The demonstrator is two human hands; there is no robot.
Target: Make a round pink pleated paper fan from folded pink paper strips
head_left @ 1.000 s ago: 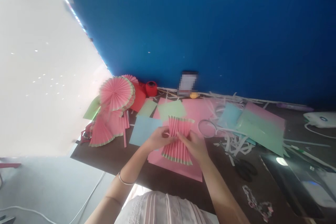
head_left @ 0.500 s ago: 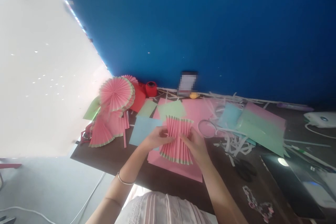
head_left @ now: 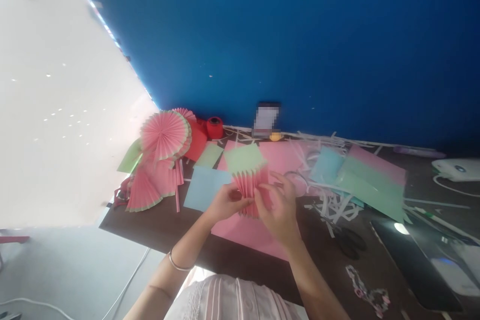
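Note:
Between my two hands is a pleated pink paper [head_left: 248,184] with pale green edges, its folds running away from me. My left hand [head_left: 227,203] pinches the pleats at their left side, thumb on top. On the right side my right hand [head_left: 276,205] grips the same paper, its thumb and fingers bent at the folds. A flat pink sheet [head_left: 251,237] lies on the table beneath. Just beyond the pleats rests a light green sheet [head_left: 243,156], and a light blue sheet [head_left: 204,187] lies to the left.
Finished-looking pink paper fans [head_left: 163,135] are piled at the left, near a red tape roll [head_left: 215,128]. To the right lie white paper strips [head_left: 337,207], black scissors [head_left: 348,241], a green sheet [head_left: 375,187], a bead bracelet [head_left: 365,292] and a dark flat device [head_left: 412,265].
The pleated paper has been squeezed narrower between my hands and looks more tilted. My right hand has shifted left and its fingers have risen over the folds.

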